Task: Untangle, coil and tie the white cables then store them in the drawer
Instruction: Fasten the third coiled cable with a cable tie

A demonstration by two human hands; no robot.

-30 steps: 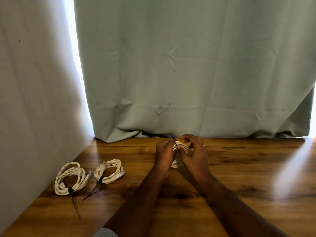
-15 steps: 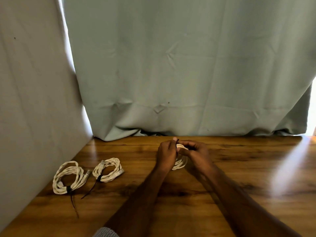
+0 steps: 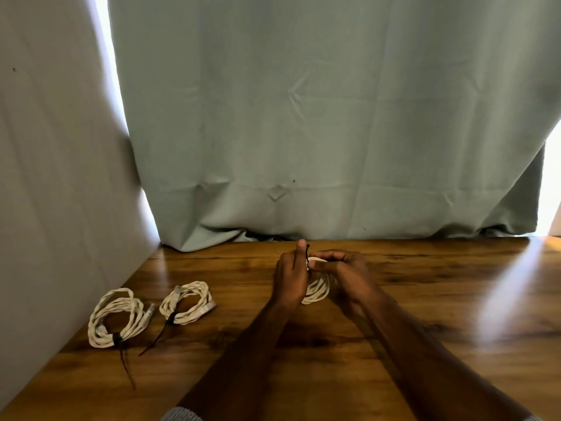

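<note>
Both hands cinch a black tie (image 3: 307,253) on a white cable coil (image 3: 317,290) | left hand (image 3: 290,275) grip pinches tie, right hand (image 3: 346,273) grip holds coil | risk: tie slips, loops spring loose.

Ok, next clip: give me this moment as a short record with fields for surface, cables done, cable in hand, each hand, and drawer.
surface: wooden table
cables done: two tied coils, larger coil, smaller coil, each with a black tie
cable in hand: third coil, between both hands
left hand: pinches the black tie end
right hand: holds the third coil's top
drawer: not in view
</note>
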